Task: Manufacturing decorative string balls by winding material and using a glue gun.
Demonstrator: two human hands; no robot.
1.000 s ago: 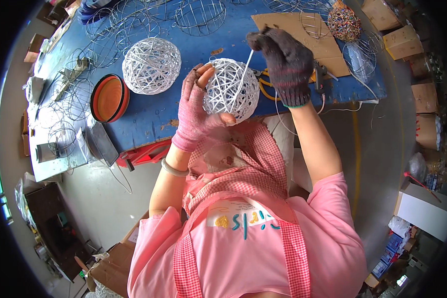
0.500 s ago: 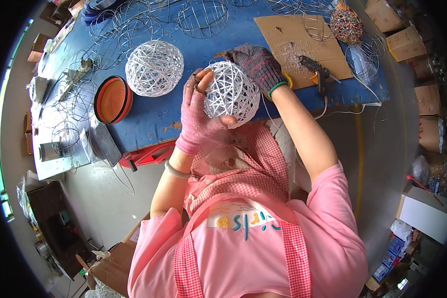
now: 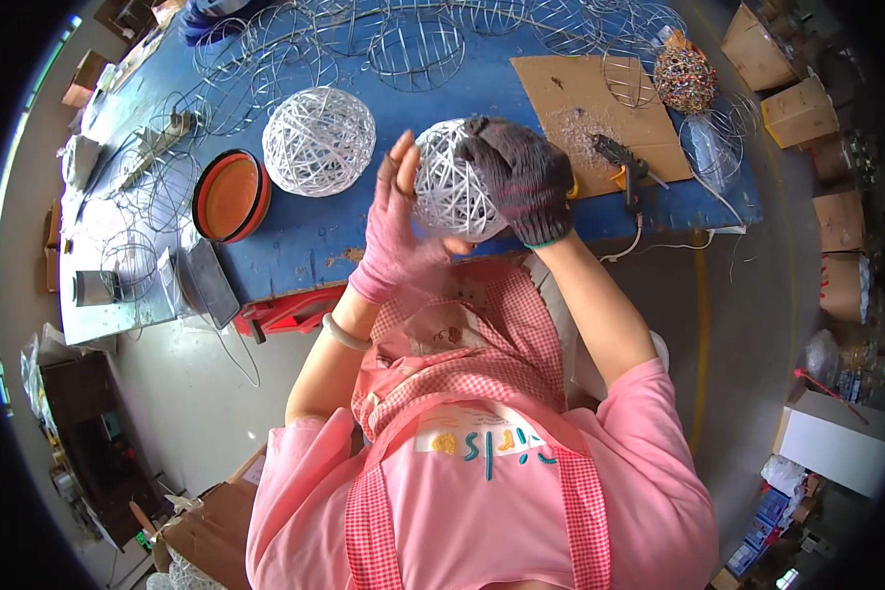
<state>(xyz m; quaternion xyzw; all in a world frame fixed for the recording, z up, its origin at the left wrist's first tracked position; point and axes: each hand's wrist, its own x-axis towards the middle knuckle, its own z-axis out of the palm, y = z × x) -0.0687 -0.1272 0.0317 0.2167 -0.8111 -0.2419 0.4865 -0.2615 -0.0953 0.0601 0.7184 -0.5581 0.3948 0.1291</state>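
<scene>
A white openwork ball [image 3: 449, 197] of crossing strands is between my hands at the table's near edge. My left hand [image 3: 391, 231], in a pink glove with bare fingertips, cradles its left side, fingers upright and thumb beneath. My right hand [image 3: 523, 177], in a dark grey knitted glove, is curled over the ball's upper right side; its fingertips are partly hidden. A second white strand ball [image 3: 320, 141] rests on the blue table to the left. Beside that one stands a round orange dish with a black rim [image 3: 231, 196].
A glue gun [image 3: 623, 165] lies by a cardboard sheet [image 3: 600, 118] at right, its cord hanging off the table edge [image 3: 305, 285]. Beyond it sits a multicoloured ball [image 3: 685, 79]. Several wire frames [image 3: 416, 49] spread across the back and left. Cartons [image 3: 841, 221] line the right.
My right hand has shifted from the ball's top toward its right side and nearer me, now covering more of it. My left hand stays at the ball's left. The view has shifted slightly.
</scene>
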